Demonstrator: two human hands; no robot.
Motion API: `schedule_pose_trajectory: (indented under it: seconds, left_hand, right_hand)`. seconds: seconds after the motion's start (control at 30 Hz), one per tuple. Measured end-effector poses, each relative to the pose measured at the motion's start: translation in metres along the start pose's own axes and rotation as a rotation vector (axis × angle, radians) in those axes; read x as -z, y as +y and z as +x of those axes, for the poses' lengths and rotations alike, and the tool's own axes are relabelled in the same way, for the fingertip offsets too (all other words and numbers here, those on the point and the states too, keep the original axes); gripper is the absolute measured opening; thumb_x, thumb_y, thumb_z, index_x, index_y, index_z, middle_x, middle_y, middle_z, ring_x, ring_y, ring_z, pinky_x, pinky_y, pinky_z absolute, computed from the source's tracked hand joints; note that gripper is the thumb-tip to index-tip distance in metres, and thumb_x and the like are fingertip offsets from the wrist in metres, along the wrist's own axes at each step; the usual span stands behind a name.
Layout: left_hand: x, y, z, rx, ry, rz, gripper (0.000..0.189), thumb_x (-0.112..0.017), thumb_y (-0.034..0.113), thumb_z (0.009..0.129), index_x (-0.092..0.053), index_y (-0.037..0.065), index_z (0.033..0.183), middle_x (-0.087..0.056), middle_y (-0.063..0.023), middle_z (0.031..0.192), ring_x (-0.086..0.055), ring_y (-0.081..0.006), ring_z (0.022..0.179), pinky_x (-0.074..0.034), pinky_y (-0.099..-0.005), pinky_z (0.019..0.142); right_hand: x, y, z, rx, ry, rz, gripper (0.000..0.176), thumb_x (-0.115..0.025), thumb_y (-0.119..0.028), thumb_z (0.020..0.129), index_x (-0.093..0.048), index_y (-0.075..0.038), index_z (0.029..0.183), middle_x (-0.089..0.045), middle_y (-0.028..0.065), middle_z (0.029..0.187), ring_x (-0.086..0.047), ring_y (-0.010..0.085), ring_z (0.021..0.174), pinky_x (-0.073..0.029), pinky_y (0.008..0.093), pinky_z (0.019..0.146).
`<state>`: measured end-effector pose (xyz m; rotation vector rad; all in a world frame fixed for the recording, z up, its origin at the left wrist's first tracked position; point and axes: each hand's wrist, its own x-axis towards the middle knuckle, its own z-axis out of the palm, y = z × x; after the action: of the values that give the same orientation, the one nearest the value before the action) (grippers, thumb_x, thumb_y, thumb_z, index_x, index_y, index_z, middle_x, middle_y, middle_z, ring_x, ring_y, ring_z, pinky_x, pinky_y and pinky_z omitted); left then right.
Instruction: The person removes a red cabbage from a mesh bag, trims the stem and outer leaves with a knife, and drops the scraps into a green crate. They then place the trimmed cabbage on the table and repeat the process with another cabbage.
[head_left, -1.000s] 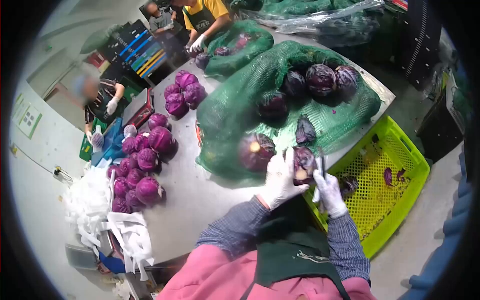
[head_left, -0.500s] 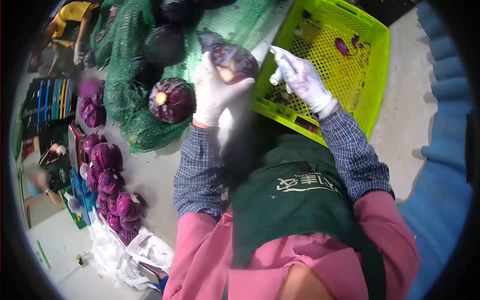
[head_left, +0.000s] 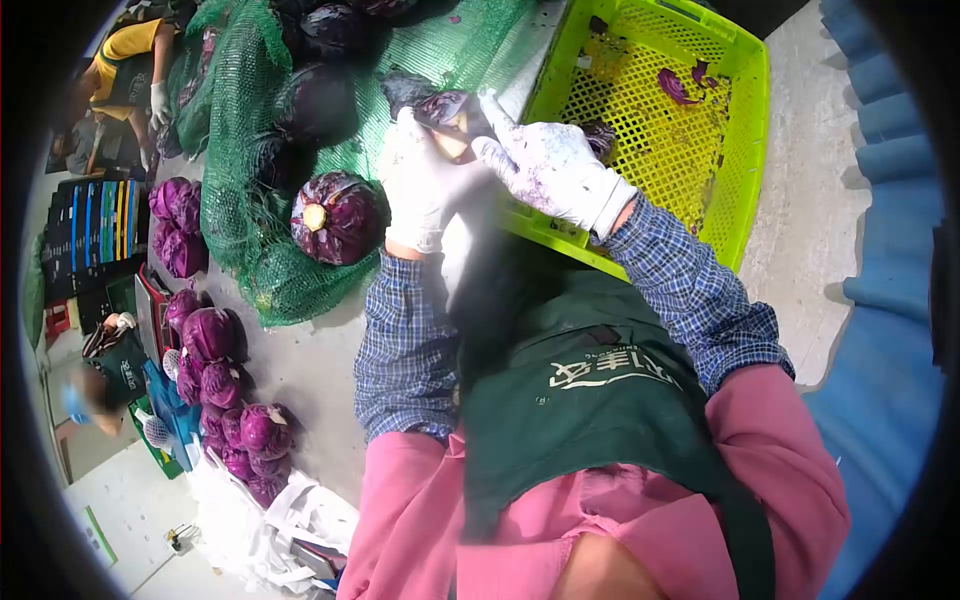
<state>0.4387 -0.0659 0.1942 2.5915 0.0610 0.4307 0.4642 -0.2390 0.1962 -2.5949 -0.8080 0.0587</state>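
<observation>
My left hand (head_left: 425,180), in a white glove, is closed around a red cabbage (head_left: 440,105), with its pale cut stem facing me. My right hand (head_left: 565,175), gloved and stained purple, comes in from the right. Its thumb and forefinger are at the cabbage's right edge, and its other fingers are curled. Whether a small tool is in them is hidden. Just left of my hands, a whole red cabbage (head_left: 337,218) with a round pale stem end lies on the green net bag (head_left: 240,190).
A yellow-green crate (head_left: 755,130) with scraps of purple leaf stands at right. More dark cabbages (head_left: 318,103) lie on the netting. Peeled purple cabbages (head_left: 210,335) line the table's left side, above white bags (head_left: 250,530). Two people (head_left: 130,60) (head_left: 105,380) are at far left.
My right hand has moved left from above the crate's near edge to the cabbage. My left hand keeps hold of the cabbage in nearly the same place.
</observation>
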Motion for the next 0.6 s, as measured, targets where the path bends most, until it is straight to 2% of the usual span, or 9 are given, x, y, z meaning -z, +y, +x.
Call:
schedule_pose_trajectory:
  seconds: [0.1,0.13,0.23,0.27,0.37,0.4,0.43,0.53,0.6]
  left_hand:
    - [0.003,0.007,0.006,0.052,-0.042,-0.01,0.072,-0.09,0.041,0.059,-0.057,-0.003,0.106,-0.065,-0.0219,0.103,-0.065,-0.0369,0.097,-0.052,-0.0438,0.086]
    - [0.005,0.009,0.006,0.038,-0.041,-0.077,0.075,-0.09,0.045,0.059,-0.057,-0.003,0.106,-0.065,-0.0218,0.102,-0.066,-0.0365,0.095,-0.053,-0.0437,0.084]
    - [-0.004,0.004,0.013,-0.056,0.008,-0.07,0.081,-0.086,0.049,0.059,-0.051,-0.005,0.109,-0.065,-0.0197,0.094,-0.066,-0.0326,0.08,-0.055,-0.0422,0.068]
    - [-0.006,0.004,0.014,-0.068,0.038,0.055,0.081,-0.085,0.048,0.06,-0.051,-0.006,0.11,-0.066,-0.0195,0.092,-0.067,-0.0324,0.078,-0.056,-0.0424,0.066]
    - [0.002,0.014,0.019,0.028,-0.109,0.073,0.08,-0.085,0.048,0.061,-0.051,-0.006,0.111,-0.066,-0.0208,0.095,-0.067,-0.0336,0.084,-0.056,-0.0425,0.071]
    - [-0.002,0.007,0.011,-0.185,-0.02,0.19,0.079,-0.085,0.046,0.061,-0.052,-0.005,0.11,-0.065,-0.0214,0.095,-0.067,-0.0334,0.085,-0.056,-0.0429,0.073]
    - [-0.004,0.01,0.004,-0.268,0.107,0.261,0.076,-0.086,0.044,0.06,-0.053,-0.003,0.109,-0.064,-0.0209,0.098,-0.065,-0.0321,0.086,-0.054,-0.0435,0.076]
    - [0.0,-0.003,0.01,-0.12,-0.034,-0.27,0.076,-0.089,0.042,0.059,-0.055,-0.001,0.112,-0.064,-0.0174,0.097,-0.065,-0.0311,0.085,-0.054,-0.0423,0.077]
    - [0.0,-0.021,0.005,-0.067,-0.038,-0.322,0.077,-0.089,0.041,0.059,-0.057,0.001,0.116,-0.064,-0.0165,0.101,-0.065,-0.0317,0.089,-0.053,-0.0423,0.079]
  right_hand:
    - [-0.003,0.018,0.016,0.035,0.098,0.08,0.059,-0.036,-0.05,0.104,-0.048,-0.007,0.143,-0.071,0.0155,0.081,-0.07,0.0338,0.073,-0.055,0.0455,0.059]
    - [0.004,0.019,0.022,0.007,0.091,0.158,0.054,-0.035,-0.052,0.104,-0.058,-0.012,0.132,-0.072,0.016,0.084,-0.07,0.0328,0.075,-0.056,0.0456,0.061]
    - [-0.017,0.038,0.039,0.066,0.175,0.227,0.05,-0.036,-0.051,0.104,-0.062,-0.013,0.125,-0.072,0.0165,0.089,-0.07,0.0326,0.077,-0.056,0.0452,0.067]
    - [-0.028,0.041,0.043,0.12,0.343,0.201,0.051,-0.035,-0.052,0.105,-0.066,-0.013,0.117,-0.072,0.0143,0.084,-0.07,0.0307,0.075,-0.055,0.043,0.07]
    - [0.012,0.029,0.05,-0.321,-0.072,0.587,0.048,-0.044,-0.048,0.104,-0.067,-0.007,0.116,-0.071,0.0129,0.084,-0.068,0.0265,0.071,-0.054,0.0387,0.072]
    - [-0.011,0.054,0.062,-0.28,0.055,0.655,0.05,-0.043,-0.05,0.104,-0.068,-0.006,0.102,-0.066,0.0077,0.072,-0.06,0.0192,0.056,-0.052,0.0338,0.063]
    - [-0.003,0.055,0.063,-0.368,-0.071,0.78,0.049,-0.048,-0.052,0.102,-0.068,-0.007,0.098,-0.062,0.0044,0.066,-0.055,0.0144,0.05,-0.048,0.0298,0.055]
    - [0.004,0.028,0.057,-0.221,-0.047,0.922,0.051,-0.059,-0.056,0.095,-0.068,-0.006,0.095,-0.063,0.0043,0.071,-0.059,0.0121,0.059,-0.046,0.0281,0.053]
    - [-0.013,0.023,0.07,-0.178,0.093,0.652,0.048,-0.065,-0.053,0.092,-0.068,-0.005,0.1,-0.064,0.0041,0.072,-0.061,0.0126,0.062,-0.047,0.0275,0.055]
